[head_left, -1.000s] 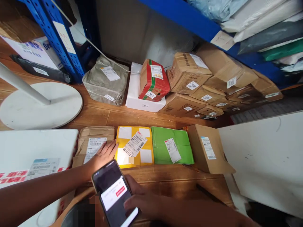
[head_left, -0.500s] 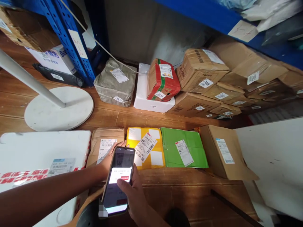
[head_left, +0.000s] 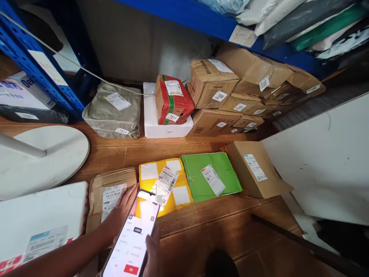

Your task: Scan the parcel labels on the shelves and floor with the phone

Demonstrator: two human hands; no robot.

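Observation:
My right hand [head_left: 152,248] is closed around a smartphone [head_left: 127,240], its thumb along the right edge. The lit screen carries a camera view at the top and a white page with a red button below. Fingers stretched out, my left hand [head_left: 123,206] lies on a brown cardboard parcel [head_left: 96,186] beside its white label. Part of that hand is hidden by the phone. Just right of it is a yellow-and-white parcel [head_left: 184,177] with a slanted label, and then a green parcel [head_left: 227,169].
An open-flapped cardboard box [head_left: 245,148] stands at the right of the row, a white foam box [head_left: 57,200] at the left. Behind are a grey wrapped parcel [head_left: 95,111], a red box [head_left: 184,104] and stacked cartons [head_left: 207,92] under a blue shelf [head_left: 184,17]. A round white base [head_left: 69,142] stands left.
The phone has moved lower and its screen has turned from a dark pop-up to a bright page. My view has shifted, and the parcels appear further left.

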